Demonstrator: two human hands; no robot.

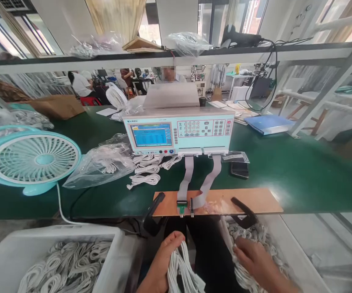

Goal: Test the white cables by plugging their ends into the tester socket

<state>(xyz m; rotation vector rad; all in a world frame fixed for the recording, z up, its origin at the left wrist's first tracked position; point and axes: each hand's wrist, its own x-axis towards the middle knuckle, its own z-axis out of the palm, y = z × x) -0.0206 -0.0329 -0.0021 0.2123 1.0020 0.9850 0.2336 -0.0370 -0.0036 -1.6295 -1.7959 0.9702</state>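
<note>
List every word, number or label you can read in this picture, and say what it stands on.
None can be read for certain.
Tester: brand mark and model line, too small.
Its screen: text blurred.
Its keypad: key legends too small.
Label sheet on the table: print unreadable.

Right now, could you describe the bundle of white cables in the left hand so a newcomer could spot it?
Start at the pale tester on the green table. Below its wooden board, the left hand grips the white cable bundle, hanging loose, unlike those lying in the bin.
</note>
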